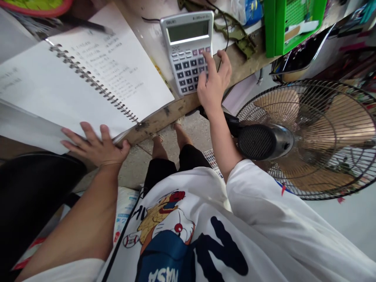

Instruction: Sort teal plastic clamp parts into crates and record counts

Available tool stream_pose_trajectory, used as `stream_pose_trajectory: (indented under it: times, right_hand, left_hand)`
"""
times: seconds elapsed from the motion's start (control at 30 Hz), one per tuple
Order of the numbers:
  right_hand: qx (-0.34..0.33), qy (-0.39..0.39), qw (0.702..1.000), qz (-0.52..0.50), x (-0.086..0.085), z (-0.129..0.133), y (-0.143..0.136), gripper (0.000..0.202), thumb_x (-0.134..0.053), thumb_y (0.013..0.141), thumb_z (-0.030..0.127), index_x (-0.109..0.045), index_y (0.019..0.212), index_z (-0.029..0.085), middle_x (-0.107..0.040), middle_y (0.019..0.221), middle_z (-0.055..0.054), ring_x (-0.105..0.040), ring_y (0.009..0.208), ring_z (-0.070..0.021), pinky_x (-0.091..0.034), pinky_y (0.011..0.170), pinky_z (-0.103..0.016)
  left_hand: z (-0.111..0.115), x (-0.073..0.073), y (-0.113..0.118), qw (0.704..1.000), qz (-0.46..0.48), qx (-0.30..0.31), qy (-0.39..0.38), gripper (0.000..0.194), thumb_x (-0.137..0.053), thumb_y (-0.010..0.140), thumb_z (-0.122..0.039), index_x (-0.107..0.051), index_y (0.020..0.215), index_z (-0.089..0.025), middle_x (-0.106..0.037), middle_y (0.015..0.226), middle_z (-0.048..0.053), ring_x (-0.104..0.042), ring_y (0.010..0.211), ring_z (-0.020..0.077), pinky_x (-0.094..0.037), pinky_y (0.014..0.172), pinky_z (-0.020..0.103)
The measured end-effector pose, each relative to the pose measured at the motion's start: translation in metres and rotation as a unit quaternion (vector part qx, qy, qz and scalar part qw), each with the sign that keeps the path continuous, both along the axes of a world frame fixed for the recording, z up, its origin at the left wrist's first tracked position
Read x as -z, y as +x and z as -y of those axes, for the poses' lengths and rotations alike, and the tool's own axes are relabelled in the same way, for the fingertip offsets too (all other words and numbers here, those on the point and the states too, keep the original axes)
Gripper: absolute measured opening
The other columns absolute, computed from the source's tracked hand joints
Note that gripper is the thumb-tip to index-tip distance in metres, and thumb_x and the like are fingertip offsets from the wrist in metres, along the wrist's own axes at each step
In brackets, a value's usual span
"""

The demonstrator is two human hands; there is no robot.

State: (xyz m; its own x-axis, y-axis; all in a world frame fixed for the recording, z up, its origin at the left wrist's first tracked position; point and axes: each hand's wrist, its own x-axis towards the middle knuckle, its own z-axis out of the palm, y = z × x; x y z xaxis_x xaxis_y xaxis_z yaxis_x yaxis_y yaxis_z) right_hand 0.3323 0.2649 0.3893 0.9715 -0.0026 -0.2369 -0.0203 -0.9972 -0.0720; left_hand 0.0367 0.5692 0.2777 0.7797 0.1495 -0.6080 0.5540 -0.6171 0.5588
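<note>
Nearest is the white shirt (182, 235) of the person, with a cartoon and dark letters on it, and past it are black shorts (163, 168). A black chair (35, 199) is near on the left. The left hand (98, 147) is open wide, with its fingers spread on the near edge of the notebook (117, 66) and its thumb by the wooden edge of the table (158, 125). It holds nothing. On the right is a big fan (305, 137) with a black wire cage, close to the right arm. The right hand (216, 80) is over the right side of the calculator (188, 53). Its fingers are bent, with a small gap between the thumb and the pointing finger, and it grips nothing. The pointing finger is at the red keys, and the thumb is lower down by the number keys. The calculator lies on the table, to the right of the notebook. The notebook is open, with a wire spine and blurry writing. Far on the left are a dark, blurry stick (88, 25) and a red rim (55, 9). Far on the right are dark green parts (246, 45), a blue and clear bag (253, 11) and a green basket (270, 31).
</note>
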Motion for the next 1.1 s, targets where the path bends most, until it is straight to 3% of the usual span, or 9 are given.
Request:
stream_pose_trajectory:
  times: [0.13,0.3,0.53,0.77,0.93,1.0,1.1]
  right_hand:
    - [-0.026,0.048,0.998,-0.031,-0.009,0.01,-0.037,0.059,-0.02,0.111,0.045,-0.062,0.144,0.019,-0.059,0.136,-0.017,-0.053,0.142,-0.0313,-0.046,0.119,-0.059]
    - [-0.056,0.028,0.989,-0.137,-0.015,0.007,-0.068,0.059,-0.023,0.112,0.047,-0.052,0.155,0.019,-0.069,0.12,-0.015,-0.068,0.117,-0.026,-0.056,0.107,-0.046]
    - [-0.075,-0.045,0.983,-0.162,-0.01,-0.005,-0.059,0.061,-0.027,0.11,0.035,-0.028,0.17,0.025,-0.071,0.105,-0.009,-0.072,0.1,-0.0226,-0.058,0.097,-0.038]
    - [-0.104,-0.039,0.972,-0.209,-0.016,-0.02,-0.058,0.058,-0.031,0.11,0.037,-0.034,0.167,0.029,-0.073,0.107,-0.006,-0.071,0.098,-0.0219,-0.057,0.096,-0.035]
    - [-0.025,-0.004,0.991,-0.129,-0.01,0.014,-0.05,0.065,-0.023,0.112,0.048,-0.02,0.17,0.018,-0.069,0.11,-0.012,-0.073,0.101,-0.0246,-0.059,0.091,-0.039]
    - [0.008,0.031,0.995,-0.096,-0.005,0.03,-0.044,0.064,-0.018,0.112,0.049,-0.023,0.168,0.018,-0.069,0.109,-0.012,-0.073,0.098,-0.0243,-0.06,0.088,-0.041]
    - [-0.005,0.043,0.996,-0.078,-0.003,0.033,-0.039,0.06,-0.018,0.112,0.047,-0.03,0.165,0.021,-0.07,0.106,-0.011,-0.071,0.091,-0.0217,-0.06,0.087,-0.039]
  left_hand:
    - [0.0,0.0,-0.001,1.0,0.006,-0.014,-0.002,0.108,-0.07,0.071,-0.072,-0.048,0.159,-0.014,-0.015,0.178,0.019,0.024,0.163,0.0422,0.026,0.121,0.076]
    - [0.0,0.0,-0.001,1.0,0.011,-0.011,0.003,0.109,-0.067,0.071,-0.077,-0.048,0.159,-0.015,-0.014,0.179,0.016,0.025,0.163,0.0416,0.026,0.122,0.076]
    - [-0.001,0.0,-0.001,1.0,-0.008,0.017,0.02,0.112,-0.074,0.069,-0.069,-0.044,0.161,-0.013,-0.011,0.179,0.018,0.026,0.162,0.0436,0.026,0.122,0.075]
    - [-0.002,0.003,-0.002,1.0,-0.011,0.02,0.019,0.114,-0.075,0.066,-0.068,-0.043,0.161,-0.012,-0.009,0.179,0.018,0.027,0.162,0.0435,0.027,0.122,0.074]
    - [-0.002,0.005,-0.004,0.999,0.009,0.032,0.03,0.114,-0.073,0.068,-0.07,-0.044,0.16,-0.009,-0.011,0.179,0.021,0.025,0.162,0.0439,0.022,0.121,0.078]
    - [-0.002,0.007,-0.007,0.997,0.023,0.045,0.051,0.113,-0.074,0.067,-0.07,-0.047,0.158,-0.008,-0.014,0.178,0.021,0.022,0.163,0.0442,0.017,0.124,0.078]
    - [-0.002,0.011,-0.011,0.994,0.028,0.065,0.08,0.114,-0.077,0.065,-0.067,-0.05,0.157,-0.006,-0.018,0.177,0.022,0.019,0.164,0.0441,0.011,0.127,0.075]
